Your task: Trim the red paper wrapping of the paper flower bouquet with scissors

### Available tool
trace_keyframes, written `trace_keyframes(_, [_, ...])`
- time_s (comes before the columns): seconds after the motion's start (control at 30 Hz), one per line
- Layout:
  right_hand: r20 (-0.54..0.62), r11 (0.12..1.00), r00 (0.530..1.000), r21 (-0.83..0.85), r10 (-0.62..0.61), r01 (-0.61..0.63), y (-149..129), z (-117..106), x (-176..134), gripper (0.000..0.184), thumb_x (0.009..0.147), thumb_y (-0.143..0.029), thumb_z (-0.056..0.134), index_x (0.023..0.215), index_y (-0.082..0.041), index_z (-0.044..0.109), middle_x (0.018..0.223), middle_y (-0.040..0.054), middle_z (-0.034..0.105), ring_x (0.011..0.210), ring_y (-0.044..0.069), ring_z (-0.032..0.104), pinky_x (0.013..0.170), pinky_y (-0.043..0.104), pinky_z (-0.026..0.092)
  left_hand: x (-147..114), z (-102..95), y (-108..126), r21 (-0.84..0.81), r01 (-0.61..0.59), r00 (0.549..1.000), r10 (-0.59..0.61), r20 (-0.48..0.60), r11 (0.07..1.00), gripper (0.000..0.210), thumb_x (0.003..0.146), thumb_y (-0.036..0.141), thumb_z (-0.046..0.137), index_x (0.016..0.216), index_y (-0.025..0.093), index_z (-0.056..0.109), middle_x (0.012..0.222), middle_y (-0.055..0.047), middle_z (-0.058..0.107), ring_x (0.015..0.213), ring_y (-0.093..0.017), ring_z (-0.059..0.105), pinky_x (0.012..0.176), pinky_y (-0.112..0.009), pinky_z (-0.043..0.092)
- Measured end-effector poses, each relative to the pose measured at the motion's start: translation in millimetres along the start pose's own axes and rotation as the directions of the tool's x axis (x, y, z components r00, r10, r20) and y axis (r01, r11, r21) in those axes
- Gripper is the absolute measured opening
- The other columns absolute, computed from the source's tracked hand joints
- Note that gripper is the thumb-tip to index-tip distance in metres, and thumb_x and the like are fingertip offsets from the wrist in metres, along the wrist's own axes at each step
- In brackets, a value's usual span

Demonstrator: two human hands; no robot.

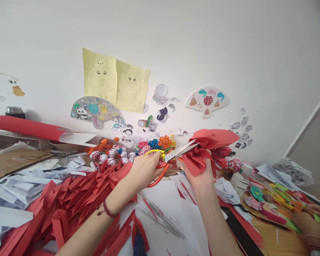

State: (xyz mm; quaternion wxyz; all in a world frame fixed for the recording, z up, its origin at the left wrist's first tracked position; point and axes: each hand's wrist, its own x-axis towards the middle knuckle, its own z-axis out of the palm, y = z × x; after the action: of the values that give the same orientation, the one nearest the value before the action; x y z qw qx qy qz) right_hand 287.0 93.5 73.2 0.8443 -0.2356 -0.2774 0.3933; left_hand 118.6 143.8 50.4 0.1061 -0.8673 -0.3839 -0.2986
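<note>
My left hand [146,167] grips a pair of scissors [173,154] with one yellow and one orange-red handle. The partly open blades point right and touch a crumpled bundle of red paper [196,158]. My right hand [201,177] is closed around the lower part of this bundle, which flares out at the top; some fingers are hidden behind the paper. Below both hands lies a white sheet [186,227] with thin wires [162,217] and small red scraps on it.
Folded red paper strips [77,199] and white paper strips [16,188] pile up on the left. Colourful paper flowers [154,144] stand against the wall. Another person's hand [314,220] is at the far right, near coloured craft pieces [256,192] and a small bottle [240,181].
</note>
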Motion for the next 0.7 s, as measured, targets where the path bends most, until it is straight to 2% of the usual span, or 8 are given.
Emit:
trace_keyframes(0.1, [-0.054,0.999,0.998,0.044,-0.028,0.03,1.1,1.0,0.1,0.01,0.083,-0.031,0.056,0.078,-0.025,0.062,0.079,-0.0046,0.073,0.086,0.013,0.069,0.082,0.023,0.054,-0.2,2.1,1.7,-0.005,-0.015,1.0,0.015,-0.004,1.0,0.023,0.095,0.044,0.042,0.096,0.024,0.052,0.093,-0.002,0.072,0.074,-0.025,0.069,0.049,-0.029,0.026])
trace_keyframes(0.33, [0.025,0.995,0.994,0.006,-0.104,0.104,5.2,-5.1,-0.7,0.006,0.079,-0.031,0.063,0.082,-0.026,0.063,0.082,-0.0071,0.073,0.084,0.01,0.068,0.083,0.022,0.054,-1.1,3.5,7.4,-0.016,0.015,0.999,-0.014,0.048,1.0,0.026,0.096,0.047,0.041,0.095,0.023,0.051,0.084,-0.003,0.071,0.073,-0.024,0.069,0.05,-0.028,0.027])
trace_keyframes(0.57, [-0.009,0.996,0.996,0.011,-0.088,0.089,5.2,-6.8,1.2,0.009,0.081,-0.034,0.06,0.083,-0.026,0.063,0.081,-0.0065,0.072,0.085,0.011,0.068,0.083,0.023,0.054,-1.2,0.9,6.0,0.015,-0.008,1.0,0.007,0.016,1.0,0.019,0.095,0.04,0.044,0.094,0.022,0.052,0.086,-0.003,0.071,0.074,-0.025,0.069,0.049,-0.028,0.026])
trace_keyframes(0.7, [-0.043,0.998,0.998,0.027,-0.053,0.054,5.1,-6.9,2.3,0.013,0.083,-0.037,0.058,0.084,-0.026,0.063,0.081,-0.0059,0.072,0.085,0.012,0.068,0.083,0.025,0.055,-0.6,-0.3,4.7,0.028,0.013,0.999,-0.014,0.044,1.0,0.019,0.094,0.039,0.045,0.095,0.022,0.052,0.089,-0.004,0.072,0.077,-0.024,0.069,0.05,-0.028,0.029])
